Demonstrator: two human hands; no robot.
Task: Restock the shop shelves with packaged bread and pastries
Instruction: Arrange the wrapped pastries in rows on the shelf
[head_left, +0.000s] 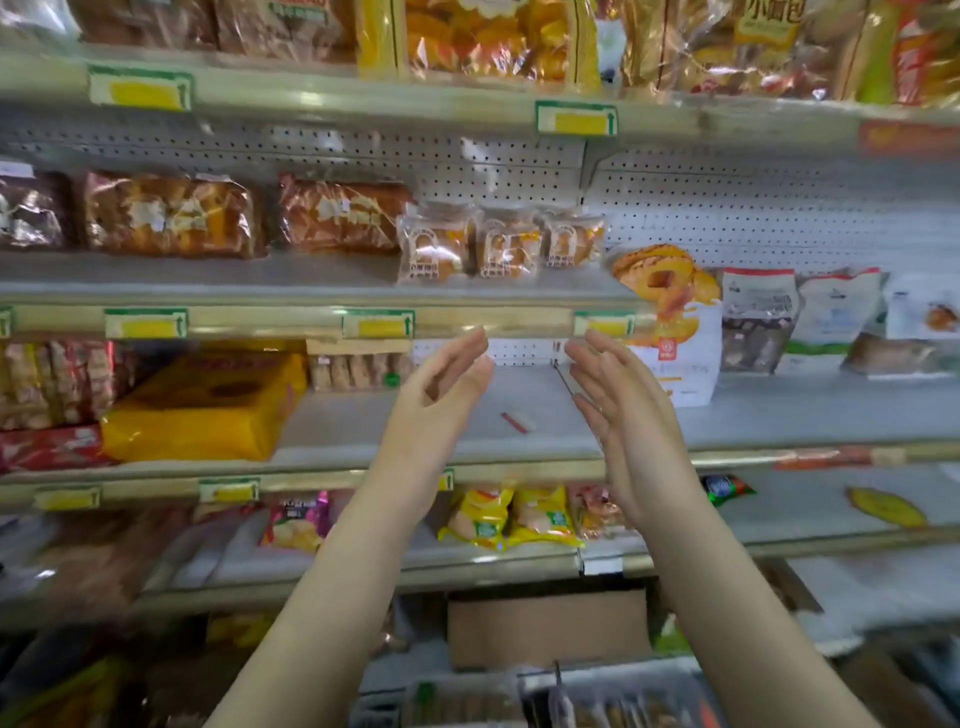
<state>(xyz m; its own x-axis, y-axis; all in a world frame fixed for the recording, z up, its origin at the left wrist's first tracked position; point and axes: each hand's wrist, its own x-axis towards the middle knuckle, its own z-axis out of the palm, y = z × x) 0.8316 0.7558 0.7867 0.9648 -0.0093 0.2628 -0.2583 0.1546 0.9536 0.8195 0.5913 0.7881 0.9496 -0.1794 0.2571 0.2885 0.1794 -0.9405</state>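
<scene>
Two empty hands at centre, left hand and right hand, fingers loose; top bread bags cut off, blurred.

3 bun pks, 2 yellow snack pks, 1 lg yellow pk, 1 cardbd box.

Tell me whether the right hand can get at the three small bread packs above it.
Probably yes: the right hand is open and empty just below, and the packs stand unblocked near the front of their shelf.
</scene>
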